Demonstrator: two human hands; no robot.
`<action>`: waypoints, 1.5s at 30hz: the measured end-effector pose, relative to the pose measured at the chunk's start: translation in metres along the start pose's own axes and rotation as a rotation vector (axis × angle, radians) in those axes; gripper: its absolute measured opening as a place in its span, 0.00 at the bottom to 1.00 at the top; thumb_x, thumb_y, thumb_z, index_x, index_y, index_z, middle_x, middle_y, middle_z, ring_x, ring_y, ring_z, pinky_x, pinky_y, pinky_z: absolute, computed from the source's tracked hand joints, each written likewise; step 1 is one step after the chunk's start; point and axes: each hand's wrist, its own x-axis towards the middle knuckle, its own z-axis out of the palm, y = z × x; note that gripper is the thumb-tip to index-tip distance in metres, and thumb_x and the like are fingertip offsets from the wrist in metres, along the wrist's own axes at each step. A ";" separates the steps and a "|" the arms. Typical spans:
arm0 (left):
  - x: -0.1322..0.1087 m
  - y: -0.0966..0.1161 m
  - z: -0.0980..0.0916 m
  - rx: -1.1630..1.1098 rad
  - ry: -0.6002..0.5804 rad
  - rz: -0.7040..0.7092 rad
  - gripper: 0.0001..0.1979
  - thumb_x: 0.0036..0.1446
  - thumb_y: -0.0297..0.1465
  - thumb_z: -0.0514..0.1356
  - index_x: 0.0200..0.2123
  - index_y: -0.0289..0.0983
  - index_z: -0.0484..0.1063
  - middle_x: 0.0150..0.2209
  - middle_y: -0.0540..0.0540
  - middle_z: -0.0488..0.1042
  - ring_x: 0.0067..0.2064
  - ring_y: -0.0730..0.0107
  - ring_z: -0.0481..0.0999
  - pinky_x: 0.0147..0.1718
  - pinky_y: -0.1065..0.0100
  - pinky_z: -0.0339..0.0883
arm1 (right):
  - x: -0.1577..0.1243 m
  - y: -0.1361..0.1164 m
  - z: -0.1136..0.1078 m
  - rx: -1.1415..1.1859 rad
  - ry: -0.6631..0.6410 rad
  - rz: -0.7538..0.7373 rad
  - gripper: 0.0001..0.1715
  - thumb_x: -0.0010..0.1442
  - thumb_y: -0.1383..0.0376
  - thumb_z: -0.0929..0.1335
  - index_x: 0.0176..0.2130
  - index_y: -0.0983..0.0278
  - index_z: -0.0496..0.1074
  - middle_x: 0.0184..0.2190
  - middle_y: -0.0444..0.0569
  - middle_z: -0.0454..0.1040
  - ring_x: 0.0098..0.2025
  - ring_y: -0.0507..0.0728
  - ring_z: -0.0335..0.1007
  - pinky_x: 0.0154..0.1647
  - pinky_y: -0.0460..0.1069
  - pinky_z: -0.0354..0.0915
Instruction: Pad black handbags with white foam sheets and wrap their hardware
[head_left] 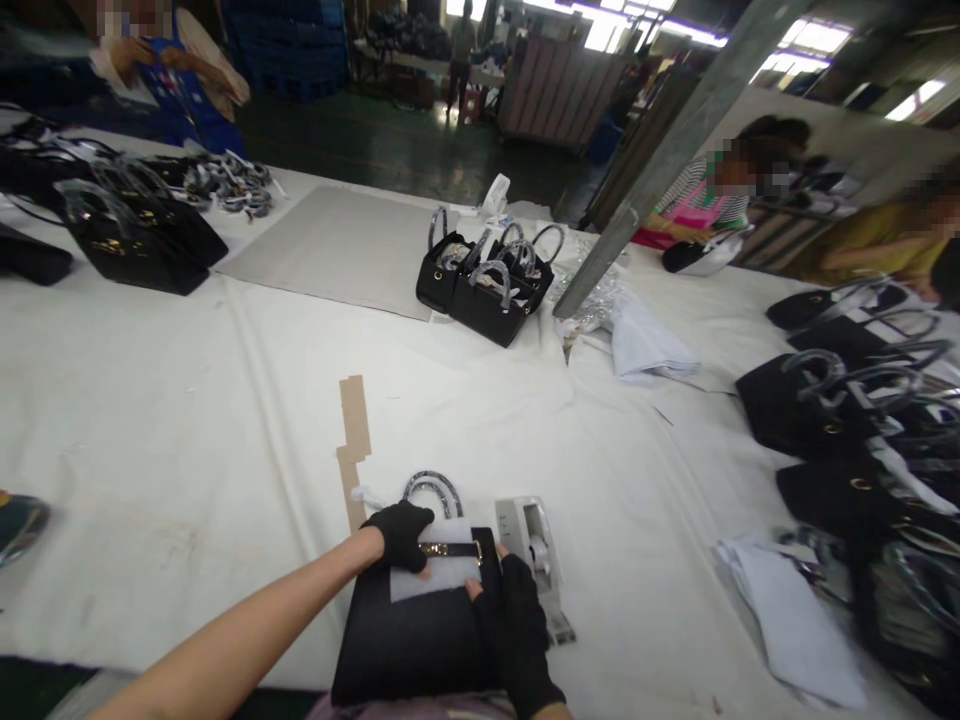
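Observation:
A black handbag (412, 640) lies flat on the white-covered table (187, 450) right in front of me, its wrapped handles (433, 490) pointing away. A white foam sheet (435, 570) covers its upper front, crossed by a black strap with a gold clasp (450, 549). My left hand (401, 535), in a black glove, presses on the sheet's left edge with curled fingers. My right hand (517, 630), in a black fingerless glove, rests on the bag's right side, bare fingertips touching the sheet's lower right corner.
A grey tape dispenser (536, 550) stands just right of the bag. Cardboard strips (352, 440) lie beyond it. Black handbags sit mid-table (487, 285), at far left (142, 240) and piled at right (847, 420). White paper sheets (795, 620) lie right. Other people work at the far edges.

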 end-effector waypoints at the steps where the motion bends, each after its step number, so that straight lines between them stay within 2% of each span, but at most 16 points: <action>1: -0.001 0.002 -0.003 -0.004 -0.006 0.000 0.37 0.38 0.45 0.67 0.53 0.38 0.67 0.53 0.34 0.72 0.53 0.43 0.72 0.48 0.54 0.68 | 0.000 0.003 0.002 0.047 -0.011 0.017 0.30 0.59 0.57 0.65 0.59 0.61 0.61 0.56 0.57 0.67 0.58 0.65 0.64 0.56 0.59 0.64; 6: -0.009 0.007 -0.014 -0.049 0.056 0.013 0.37 0.40 0.47 0.67 0.54 0.40 0.66 0.52 0.36 0.72 0.53 0.43 0.72 0.48 0.54 0.68 | -0.002 0.011 0.002 0.221 -0.037 0.044 0.32 0.61 0.55 0.62 0.61 0.63 0.57 0.60 0.58 0.64 0.61 0.63 0.61 0.62 0.60 0.60; 9: -0.011 -0.002 -0.020 -0.139 0.082 0.116 0.29 0.49 0.46 0.61 0.52 0.40 0.68 0.52 0.39 0.73 0.51 0.50 0.73 0.48 0.58 0.68 | 0.007 0.013 -0.008 0.187 -0.043 -0.021 0.34 0.59 0.57 0.64 0.62 0.62 0.56 0.60 0.57 0.64 0.61 0.64 0.61 0.61 0.60 0.61; 11: -0.010 -0.010 -0.025 -0.205 0.045 0.152 0.22 0.53 0.38 0.58 0.52 0.40 0.70 0.50 0.42 0.75 0.50 0.56 0.75 0.47 0.63 0.68 | 0.021 0.012 -0.017 0.128 -0.011 -0.116 0.34 0.59 0.58 0.64 0.62 0.63 0.57 0.59 0.57 0.65 0.61 0.63 0.60 0.61 0.60 0.61; 14: -0.003 -0.017 -0.030 -0.232 -0.023 0.157 0.20 0.53 0.29 0.55 0.50 0.41 0.72 0.46 0.48 0.78 0.46 0.65 0.76 0.45 0.69 0.68 | 0.054 0.001 -0.029 0.058 0.018 -0.290 0.30 0.61 0.59 0.63 0.60 0.66 0.61 0.58 0.58 0.66 0.61 0.62 0.60 0.61 0.60 0.59; 17: 0.006 -0.018 -0.036 -0.183 -0.029 0.132 0.17 0.51 0.29 0.57 0.44 0.40 0.75 0.41 0.50 0.79 0.42 0.67 0.77 0.41 0.71 0.70 | 0.086 -0.021 -0.032 0.016 -0.128 -0.395 0.27 0.61 0.61 0.63 0.58 0.65 0.65 0.55 0.56 0.69 0.58 0.61 0.63 0.60 0.58 0.60; 20: 0.010 -0.017 -0.040 -0.097 0.012 0.070 0.12 0.48 0.31 0.59 0.37 0.38 0.77 0.38 0.45 0.80 0.40 0.57 0.78 0.38 0.63 0.71 | 0.099 -0.039 -0.025 -0.029 -0.274 -0.333 0.21 0.60 0.63 0.62 0.52 0.64 0.70 0.50 0.55 0.73 0.52 0.61 0.68 0.55 0.56 0.63; 23: 0.008 -0.016 -0.039 -0.020 0.110 0.030 0.13 0.53 0.34 0.56 0.39 0.40 0.76 0.43 0.40 0.78 0.46 0.47 0.76 0.42 0.53 0.69 | 0.095 -0.043 -0.016 -0.020 -0.272 -0.209 0.18 0.62 0.62 0.61 0.46 0.65 0.74 0.46 0.56 0.76 0.47 0.60 0.72 0.50 0.54 0.65; 25: 0.007 -0.015 -0.037 0.001 0.155 0.027 0.14 0.55 0.36 0.54 0.42 0.40 0.74 0.46 0.39 0.76 0.48 0.45 0.75 0.43 0.52 0.68 | 0.090 -0.040 -0.013 0.023 -0.249 -0.152 0.18 0.62 0.61 0.61 0.45 0.64 0.74 0.45 0.55 0.76 0.46 0.60 0.72 0.48 0.53 0.65; 32: 0.002 -0.024 -0.032 -0.027 0.166 0.071 0.15 0.59 0.38 0.51 0.43 0.40 0.73 0.43 0.44 0.78 0.45 0.59 0.76 0.42 0.66 0.67 | 0.086 -0.034 -0.014 0.159 -0.260 -0.102 0.19 0.61 0.57 0.62 0.45 0.64 0.74 0.43 0.53 0.78 0.44 0.59 0.73 0.45 0.51 0.65; 35: 0.004 -0.028 -0.035 0.006 0.180 0.120 0.20 0.55 0.46 0.56 0.43 0.39 0.74 0.45 0.43 0.77 0.47 0.54 0.75 0.44 0.64 0.66 | 0.085 -0.035 -0.012 0.166 -0.242 -0.097 0.21 0.62 0.57 0.61 0.47 0.65 0.73 0.44 0.53 0.78 0.46 0.59 0.73 0.48 0.52 0.65; 38: 0.010 -0.029 -0.034 0.018 0.142 0.132 0.28 0.47 0.51 0.61 0.46 0.40 0.73 0.45 0.42 0.76 0.47 0.50 0.75 0.43 0.61 0.67 | 0.083 -0.035 -0.011 0.160 -0.223 -0.090 0.21 0.61 0.58 0.61 0.47 0.66 0.73 0.44 0.54 0.77 0.47 0.60 0.72 0.49 0.53 0.65; 40: 0.015 -0.030 -0.028 -0.024 0.109 0.142 0.29 0.47 0.48 0.62 0.51 0.41 0.71 0.48 0.42 0.76 0.48 0.51 0.75 0.44 0.62 0.67 | 0.082 -0.033 -0.012 0.160 -0.231 -0.099 0.19 0.60 0.59 0.62 0.46 0.65 0.73 0.44 0.53 0.77 0.46 0.59 0.72 0.50 0.53 0.65; 42: 0.016 -0.031 -0.022 -0.064 0.124 0.162 0.28 0.49 0.44 0.62 0.53 0.43 0.70 0.50 0.44 0.75 0.51 0.54 0.73 0.48 0.63 0.65 | 0.081 -0.032 -0.015 0.154 -0.256 -0.124 0.19 0.57 0.60 0.65 0.46 0.64 0.73 0.44 0.52 0.77 0.47 0.59 0.72 0.50 0.53 0.64; 45: 0.011 -0.028 -0.016 -0.062 0.201 0.226 0.20 0.52 0.41 0.61 0.49 0.42 0.74 0.48 0.46 0.76 0.51 0.57 0.73 0.50 0.64 0.64 | 0.083 -0.031 -0.020 0.132 -0.299 -0.164 0.20 0.54 0.63 0.67 0.47 0.64 0.74 0.45 0.52 0.77 0.47 0.59 0.71 0.50 0.53 0.64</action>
